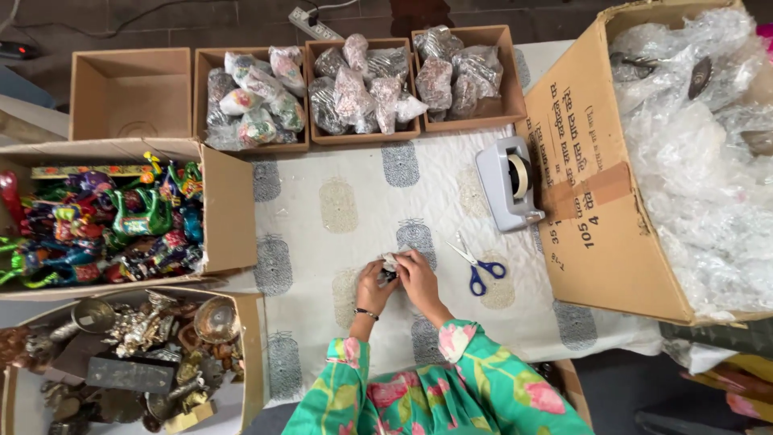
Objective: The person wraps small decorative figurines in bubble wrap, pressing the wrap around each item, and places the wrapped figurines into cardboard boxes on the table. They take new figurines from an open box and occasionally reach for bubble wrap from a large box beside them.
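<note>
Both hands meet over the patterned white cloth [338, 209] near the table's front edge. My left hand [374, 285] and my right hand [422, 280] are closed together around a small dark object wrapped in clear plastic [390, 264]. Only a bit of the wrapped piece shows between the fingers. Blue-handled scissors [477, 264] lie just right of my right hand. Further back on the right stands a grey tape dispenser [509, 184].
Along the back stand an empty cardboard box [129, 95] and three boxes of wrapped items [364, 87]. At left are a box of colourful figurines [105, 221] and a box of metal pieces [129, 362]. A big carton of bubble wrap [684, 153] fills the right.
</note>
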